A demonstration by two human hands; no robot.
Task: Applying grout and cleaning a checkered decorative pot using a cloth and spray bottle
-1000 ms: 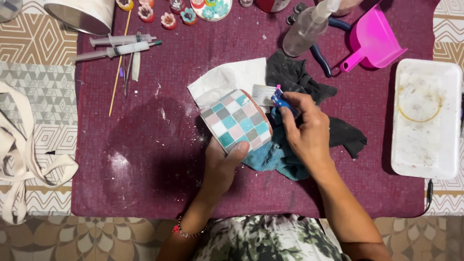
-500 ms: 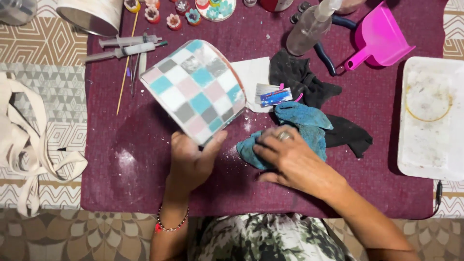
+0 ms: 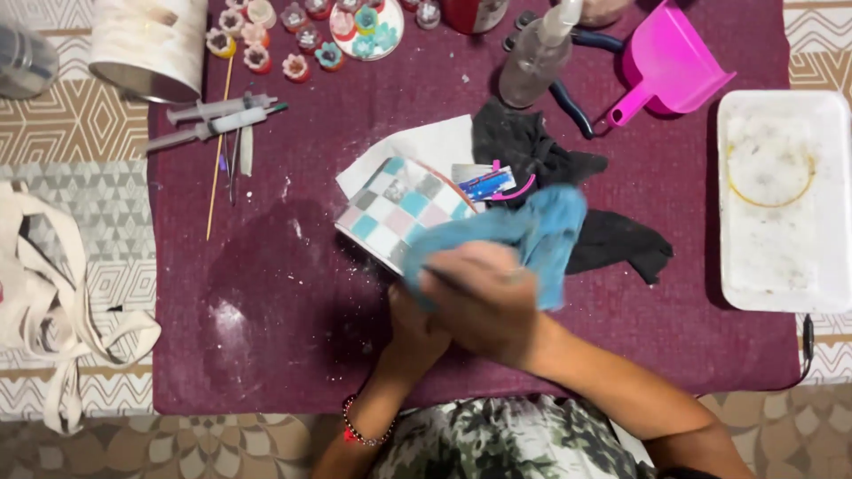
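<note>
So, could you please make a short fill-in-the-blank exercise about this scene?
1. The right hand presses a ____ cloth onto the checkered piece.
2. The small dustpan near the spray bottle is ____.
3. The two syringes lie on the ____ mat.

Missing words: blue; pink; maroon

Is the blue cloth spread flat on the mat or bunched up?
Bunched up. The blue cloth is gathered in the right hand and pressed against the checkered piece, with folds showing.
</note>
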